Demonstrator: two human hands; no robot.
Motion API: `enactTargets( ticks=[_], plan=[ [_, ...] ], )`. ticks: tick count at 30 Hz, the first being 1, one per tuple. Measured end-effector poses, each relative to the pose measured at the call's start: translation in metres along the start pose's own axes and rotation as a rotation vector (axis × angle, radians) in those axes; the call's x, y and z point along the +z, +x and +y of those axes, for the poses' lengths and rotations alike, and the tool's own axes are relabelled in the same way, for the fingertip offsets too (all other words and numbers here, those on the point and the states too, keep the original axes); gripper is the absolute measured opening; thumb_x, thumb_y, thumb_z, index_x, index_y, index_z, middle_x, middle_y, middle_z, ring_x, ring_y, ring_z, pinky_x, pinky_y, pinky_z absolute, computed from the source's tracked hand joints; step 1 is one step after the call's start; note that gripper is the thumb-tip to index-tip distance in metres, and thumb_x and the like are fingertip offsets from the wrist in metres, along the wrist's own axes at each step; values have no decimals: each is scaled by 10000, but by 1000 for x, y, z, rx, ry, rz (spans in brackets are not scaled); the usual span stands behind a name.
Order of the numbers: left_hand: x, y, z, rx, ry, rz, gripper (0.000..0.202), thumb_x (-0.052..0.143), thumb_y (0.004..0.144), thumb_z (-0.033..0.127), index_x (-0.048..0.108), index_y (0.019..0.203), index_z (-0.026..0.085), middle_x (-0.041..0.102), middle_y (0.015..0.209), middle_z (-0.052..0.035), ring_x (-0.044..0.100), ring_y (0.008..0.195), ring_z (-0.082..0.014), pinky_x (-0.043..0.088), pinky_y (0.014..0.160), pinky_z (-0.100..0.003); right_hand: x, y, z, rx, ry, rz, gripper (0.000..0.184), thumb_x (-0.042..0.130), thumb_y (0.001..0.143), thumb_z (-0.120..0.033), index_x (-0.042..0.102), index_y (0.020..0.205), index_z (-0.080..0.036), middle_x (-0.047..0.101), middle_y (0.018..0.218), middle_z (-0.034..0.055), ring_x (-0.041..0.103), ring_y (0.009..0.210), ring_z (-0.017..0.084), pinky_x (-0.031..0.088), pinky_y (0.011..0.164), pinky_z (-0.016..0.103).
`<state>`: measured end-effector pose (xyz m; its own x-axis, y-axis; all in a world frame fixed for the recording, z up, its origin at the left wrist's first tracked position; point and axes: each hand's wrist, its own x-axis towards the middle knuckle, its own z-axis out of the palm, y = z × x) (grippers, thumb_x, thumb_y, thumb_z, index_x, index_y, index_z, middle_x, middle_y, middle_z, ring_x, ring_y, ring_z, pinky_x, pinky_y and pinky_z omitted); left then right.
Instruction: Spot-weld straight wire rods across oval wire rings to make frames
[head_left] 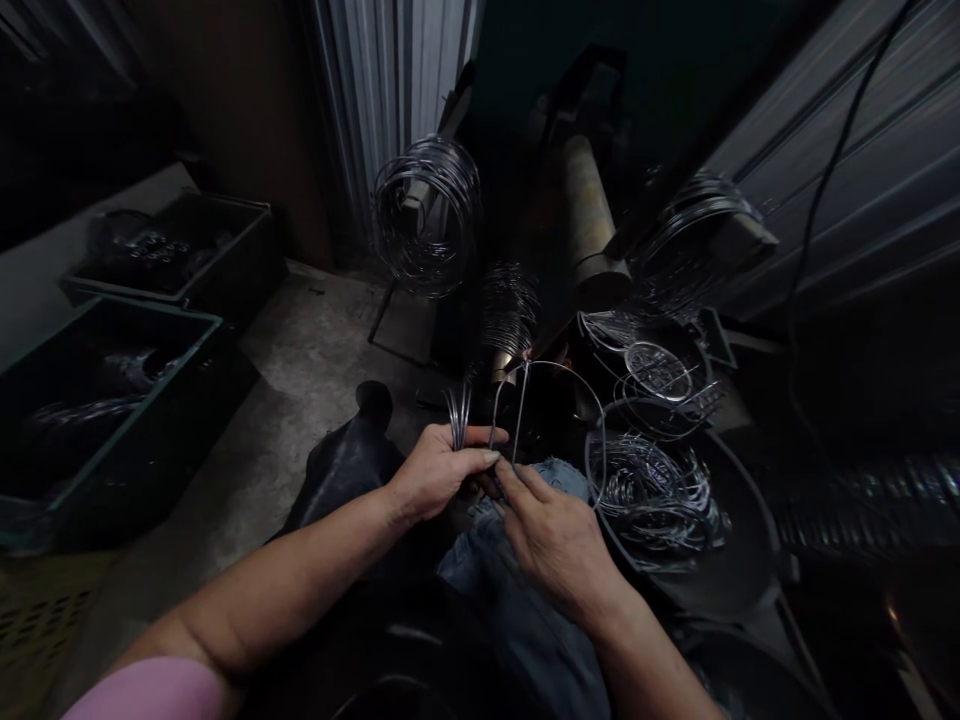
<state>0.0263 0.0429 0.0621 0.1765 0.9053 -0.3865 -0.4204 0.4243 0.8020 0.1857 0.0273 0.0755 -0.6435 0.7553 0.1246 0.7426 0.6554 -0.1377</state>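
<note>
My left hand (439, 470) is closed around a small bundle of bent wire pieces (456, 415) that stick up from the fist. My right hand (547, 530) sits just right of it, fingers pinched on the end of a curved wire loop (559, 372) that arcs up and over to the right. Both hands meet above my knees, which are in blue jeans (510, 600). The loop's far side reaches down toward a dark pan (720, 580) that holds a heap of wire rings (652, 490).
Coils of wire hang on pegs at the back (427, 215) and at the right (694, 225). A rusty cylinder (589, 220) leans behind them. Two green crates (112, 400) with dark parts stand on the concrete floor at left. Corrugated metal walls enclose the space.
</note>
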Motion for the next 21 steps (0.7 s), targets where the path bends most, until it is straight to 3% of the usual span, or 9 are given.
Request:
enactTargets(
  ticks=[15, 18, 21],
  plan=[
    [4, 3, 7, 33, 34, 16, 302, 672, 640, 164, 660, 938, 114, 654, 632, -39, 584, 489, -117, 467, 500, -232, -15, 6, -3, 48, 35, -72, 430, 389, 854, -211, 424, 1274, -121, 594, 1044, 92, 585, 751, 164, 435, 625, 273],
    [11, 1, 10, 9, 64, 59, 341, 685, 631, 189, 654, 964, 125, 670, 671, -45, 608, 538, -138, 489, 517, -242, -16, -5, -7, 50, 24, 35, 417, 387, 872, -246, 434, 1273, -144, 610, 1025, 74, 561, 836, 184, 411, 732, 317],
    [17, 3, 13, 58, 141, 80, 341, 684, 629, 193, 654, 963, 128, 663, 639, -35, 609, 530, -141, 502, 511, -244, -10, -36, 4, 176, 53, 306, 374, 433, 865, -272, 485, 1233, -227, 587, 1113, 41, 498, 1031, 195, 320, 906, 371]
  ],
)
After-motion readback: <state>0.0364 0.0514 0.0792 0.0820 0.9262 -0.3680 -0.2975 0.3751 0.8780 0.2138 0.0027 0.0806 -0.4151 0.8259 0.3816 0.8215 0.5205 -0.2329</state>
